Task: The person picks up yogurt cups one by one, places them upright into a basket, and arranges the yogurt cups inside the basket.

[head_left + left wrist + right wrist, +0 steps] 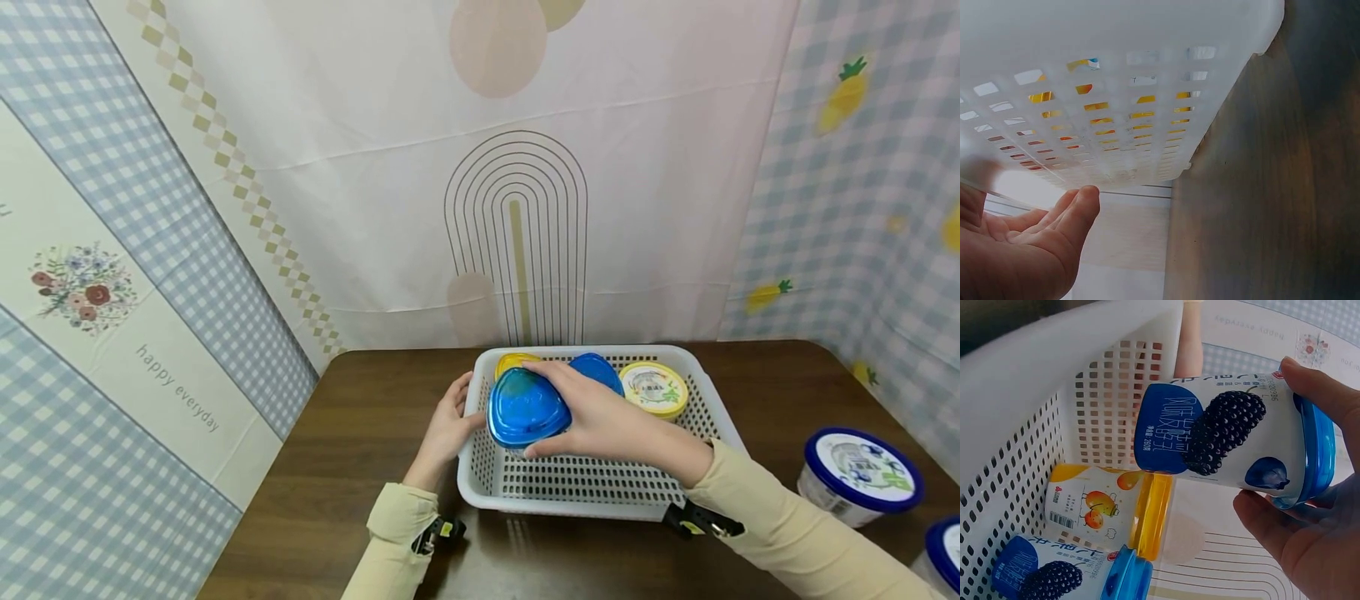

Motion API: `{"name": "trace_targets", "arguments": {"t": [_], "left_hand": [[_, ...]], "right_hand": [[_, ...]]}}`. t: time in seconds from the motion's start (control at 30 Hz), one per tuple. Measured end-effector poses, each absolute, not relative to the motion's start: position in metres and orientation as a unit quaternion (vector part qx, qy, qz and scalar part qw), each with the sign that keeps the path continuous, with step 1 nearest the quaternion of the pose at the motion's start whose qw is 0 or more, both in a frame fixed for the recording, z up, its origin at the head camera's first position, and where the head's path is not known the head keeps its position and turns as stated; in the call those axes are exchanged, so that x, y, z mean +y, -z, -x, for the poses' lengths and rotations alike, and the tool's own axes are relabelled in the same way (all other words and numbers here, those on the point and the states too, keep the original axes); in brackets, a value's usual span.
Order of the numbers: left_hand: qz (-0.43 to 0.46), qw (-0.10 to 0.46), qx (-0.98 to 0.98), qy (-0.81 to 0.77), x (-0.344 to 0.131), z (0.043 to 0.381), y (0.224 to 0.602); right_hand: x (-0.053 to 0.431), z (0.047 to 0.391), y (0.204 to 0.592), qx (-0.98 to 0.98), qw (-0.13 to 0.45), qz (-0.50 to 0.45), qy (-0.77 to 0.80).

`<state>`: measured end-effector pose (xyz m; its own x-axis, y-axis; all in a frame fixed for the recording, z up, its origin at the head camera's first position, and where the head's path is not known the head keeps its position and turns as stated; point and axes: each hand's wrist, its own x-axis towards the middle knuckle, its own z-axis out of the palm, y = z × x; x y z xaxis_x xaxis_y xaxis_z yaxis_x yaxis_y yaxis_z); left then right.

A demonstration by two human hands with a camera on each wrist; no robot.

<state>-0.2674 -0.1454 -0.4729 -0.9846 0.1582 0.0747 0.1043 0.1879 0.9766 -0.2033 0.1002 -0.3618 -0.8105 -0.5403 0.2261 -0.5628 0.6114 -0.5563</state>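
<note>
Apparently midway, three containers (654, 389) sit in a basket (570, 506), two tubs (864, 471) left on the desk (360, 417); the right hand (600, 412) clamps a blue cup (527, 410) over the basket, while the left hand (447, 429) lies by its wall, fingers extended. Only the right-wrist view shows the cup's blackberry label (1225, 434).

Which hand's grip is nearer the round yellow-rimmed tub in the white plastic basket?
Right. The right hand is close to the tub, on its left; the left hand is farther left, at the basket's left rim.
</note>
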Motion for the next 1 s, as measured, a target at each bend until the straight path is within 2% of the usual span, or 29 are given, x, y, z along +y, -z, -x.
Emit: {"name": "trace_targets", "arguments": {"t": [0.33,0.53,1.0], "left_hand": [[-0.09,0.035,0.77,-0.63,-0.143,0.262,0.462],[-0.09,0.029,0.771,-0.629,-0.144,0.269,0.474],[-0.089,0.026,0.773,-0.627,-0.144,0.269,0.475]], "right_hand": [[0.101,0.205,0.37,-0.899,-0.025,-0.306,-0.312],[0.101,0.208,0.38,-0.901,-0.043,-0.304,-0.306],[0.1,0.213,0.391,-0.904,-0.073,-0.303,-0.293]]}}
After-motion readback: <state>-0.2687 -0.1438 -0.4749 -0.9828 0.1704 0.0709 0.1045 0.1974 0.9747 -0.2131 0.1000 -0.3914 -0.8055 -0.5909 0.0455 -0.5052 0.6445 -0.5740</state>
